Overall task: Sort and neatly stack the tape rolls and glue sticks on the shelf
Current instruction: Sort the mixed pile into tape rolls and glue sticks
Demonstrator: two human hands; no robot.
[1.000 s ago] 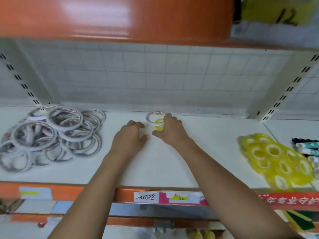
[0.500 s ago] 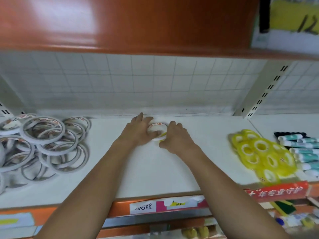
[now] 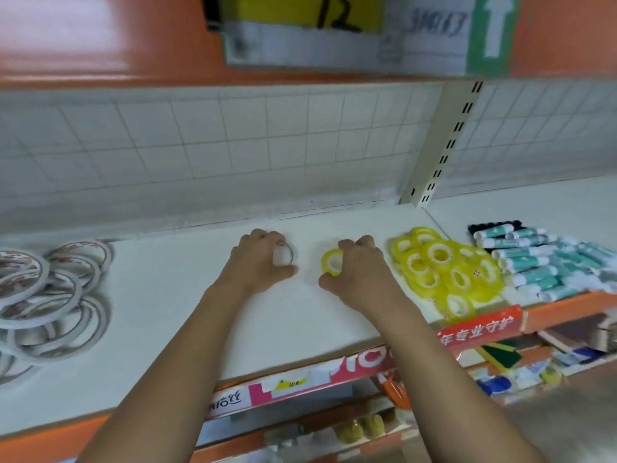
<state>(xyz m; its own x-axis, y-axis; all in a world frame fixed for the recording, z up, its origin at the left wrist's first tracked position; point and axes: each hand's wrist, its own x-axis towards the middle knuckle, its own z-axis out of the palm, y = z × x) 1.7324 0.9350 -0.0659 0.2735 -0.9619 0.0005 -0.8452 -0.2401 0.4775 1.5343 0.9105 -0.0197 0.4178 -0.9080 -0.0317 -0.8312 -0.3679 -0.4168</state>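
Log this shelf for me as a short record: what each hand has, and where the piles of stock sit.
left hand: grips a single white tape roll, middle of the shelf
right hand: grips a single yellow tape roll, apart from the white one
white roll pile: loose heap, far left
yellow roll pile: loose heap, right of the right hand
glue sticks: lying in rows, far right

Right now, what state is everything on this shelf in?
left hand, grips one white tape roll.
right hand, grips one yellow tape roll.
white tape pile, loose, overlapping, unstacked.
yellow tape pile, loose, overlapping, unstacked.
glue sticks, lying flat, heaped together.
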